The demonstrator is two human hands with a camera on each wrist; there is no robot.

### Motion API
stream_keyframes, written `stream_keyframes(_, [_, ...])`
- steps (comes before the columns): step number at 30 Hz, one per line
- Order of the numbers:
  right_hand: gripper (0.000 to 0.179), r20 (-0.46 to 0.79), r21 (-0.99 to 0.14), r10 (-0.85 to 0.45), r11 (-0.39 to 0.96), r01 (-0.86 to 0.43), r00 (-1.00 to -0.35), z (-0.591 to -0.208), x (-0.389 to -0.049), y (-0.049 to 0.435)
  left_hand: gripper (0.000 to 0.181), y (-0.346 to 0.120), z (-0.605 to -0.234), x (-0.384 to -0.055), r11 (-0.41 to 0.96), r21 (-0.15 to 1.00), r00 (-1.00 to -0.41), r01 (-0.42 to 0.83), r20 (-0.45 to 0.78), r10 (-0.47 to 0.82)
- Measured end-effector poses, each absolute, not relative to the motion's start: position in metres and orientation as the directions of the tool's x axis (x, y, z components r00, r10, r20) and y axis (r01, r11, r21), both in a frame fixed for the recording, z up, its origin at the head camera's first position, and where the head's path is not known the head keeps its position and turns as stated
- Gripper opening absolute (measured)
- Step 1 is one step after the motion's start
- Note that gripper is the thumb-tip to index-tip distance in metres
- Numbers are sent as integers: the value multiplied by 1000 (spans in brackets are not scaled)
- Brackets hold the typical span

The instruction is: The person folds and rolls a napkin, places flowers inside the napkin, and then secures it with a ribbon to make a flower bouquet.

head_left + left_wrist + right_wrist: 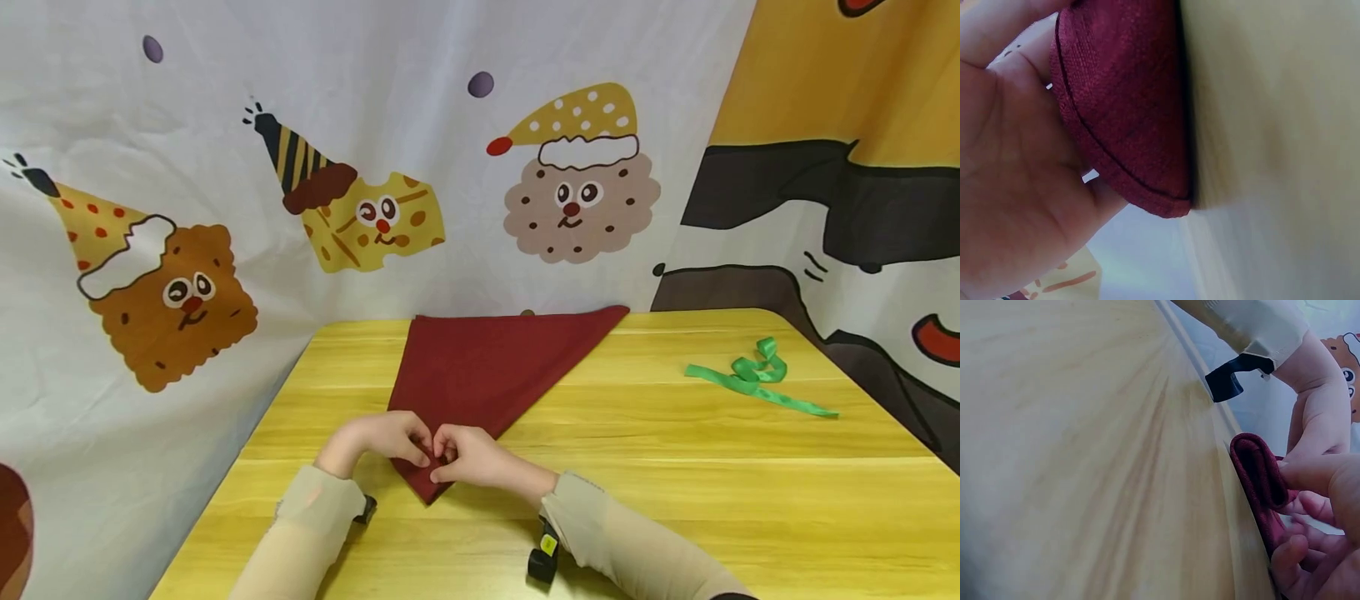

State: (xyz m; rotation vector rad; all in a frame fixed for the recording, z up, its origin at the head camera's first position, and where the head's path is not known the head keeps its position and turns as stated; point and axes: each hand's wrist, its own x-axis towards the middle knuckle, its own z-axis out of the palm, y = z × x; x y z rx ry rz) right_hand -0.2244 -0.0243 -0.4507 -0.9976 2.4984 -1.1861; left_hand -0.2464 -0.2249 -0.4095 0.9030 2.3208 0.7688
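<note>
A dark red cloth [480,358] lies on the table, folded to a triangle with its narrow near end toward me. At that end my left hand [390,435] and right hand [474,457] meet, fingers and thumbs bent, each pinching the fabric. In the right wrist view the cloth's end [1259,465] is turned over into a thick fold, with the right hand [1329,544] against it. The left wrist view shows the cloth's stitched, curved edge [1129,125] beside the left palm [1016,169]. Some fingertips are hidden by the fabric.
A loose, curled green ribbon [750,379] lies toward the back right of the wooden table [637,467]. Behind the table hangs a white printed curtain [420,75]. Black wrist cameras [543,560] sit under both sleeves.
</note>
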Motion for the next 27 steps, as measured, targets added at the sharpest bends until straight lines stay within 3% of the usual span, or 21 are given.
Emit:
stream_keyframes(9, [6,91,-669,-762,430,-607,-641,-450,-222,-24,9,-222,-412,-245,646,637,-656,420,-278,701])
stream_keyframes(15, [5,49,-662,-743,476,-579,-667,-450,-223,-25,4,-228,-410,-248,642,625,-661,445,-255,706])
stream_keyframes(21, [9,28,-648,-729,507,-568,-684,-450,-223,-25,17,-242,-406,-248,647,657,-688,387,-262,677])
stream_keyframes(27, [8,40,-635,-723,515,-576,-690,-452,-225,-25,18,-256,-402,-248,623,699,-685,351,-261,680])
